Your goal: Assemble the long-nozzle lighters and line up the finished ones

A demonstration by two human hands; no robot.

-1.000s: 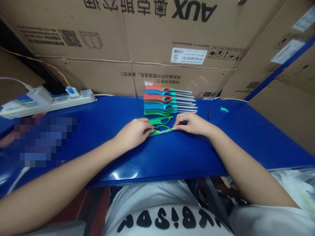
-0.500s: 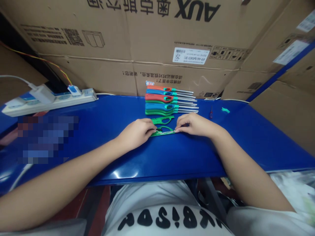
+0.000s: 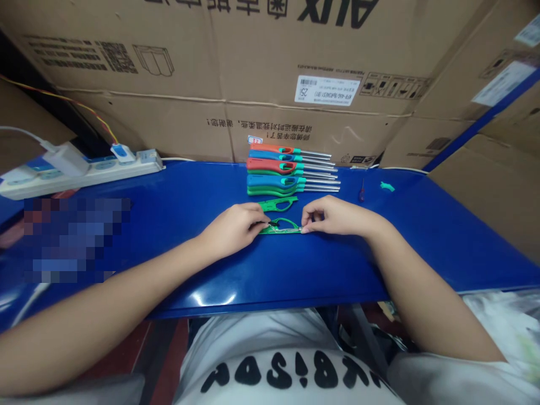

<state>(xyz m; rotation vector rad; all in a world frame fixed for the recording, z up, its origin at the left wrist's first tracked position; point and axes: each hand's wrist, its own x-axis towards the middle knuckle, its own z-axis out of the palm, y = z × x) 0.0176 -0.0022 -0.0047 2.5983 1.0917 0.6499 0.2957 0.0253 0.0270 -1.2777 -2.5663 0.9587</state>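
Note:
A green lighter half-shell (image 3: 283, 226) with thin wires inside lies flat on the blue table (image 3: 295, 264). My left hand (image 3: 232, 228) is closed, pinching the shell's left end. My right hand (image 3: 333, 215) is closed too, with its fingertips pinched on the shell's right end. A second green half-shell (image 3: 278, 203) lies just behind, between my hands. Further back sits a tidy stack of several long-nosed lighters (image 3: 291, 170) with orange, blue and green handles and metal tubes pointing right.
Large cardboard boxes (image 3: 261, 84) wall off the table's back and right. A white power strip (image 3: 80, 171) with plugs lies at the back left. A small red screwdriver (image 3: 361, 192) and a teal plastic piece (image 3: 386, 186) rest right of the lighter stack.
Both hands stay on the green shell; my right fingertips have shifted slightly along its right end. The view has tilted a little.

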